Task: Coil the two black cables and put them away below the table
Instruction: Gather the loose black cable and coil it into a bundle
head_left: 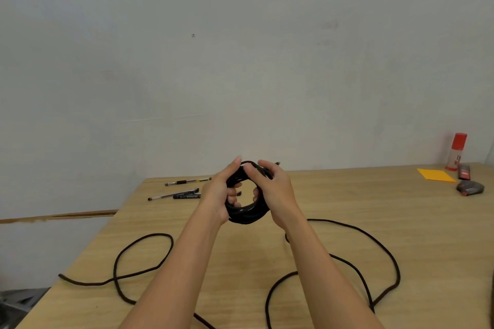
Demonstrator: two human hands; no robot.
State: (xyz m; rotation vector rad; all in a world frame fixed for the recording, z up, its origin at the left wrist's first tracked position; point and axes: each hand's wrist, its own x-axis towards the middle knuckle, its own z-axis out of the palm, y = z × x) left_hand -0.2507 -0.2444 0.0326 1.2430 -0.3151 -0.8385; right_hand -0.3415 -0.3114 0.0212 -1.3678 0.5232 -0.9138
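Observation:
A coiled black cable (247, 215) is held up above the wooden table (347, 208), wound into a small ring. My left hand (220, 195) grips the ring's left side with fingers curled through its hole. My right hand (275, 189) holds the right side, thumb pressed on the top of the ring. A second black cable (385, 248) lies loose on the table in wide loops, running from the left edge under my forearms round to the right.
Three pens (184, 189) lie at the table's far left. At the far right stand a red-capped glue stick (455, 152), an orange sticky note (435, 175) and small dark items (470, 187). A wall rises right behind the table.

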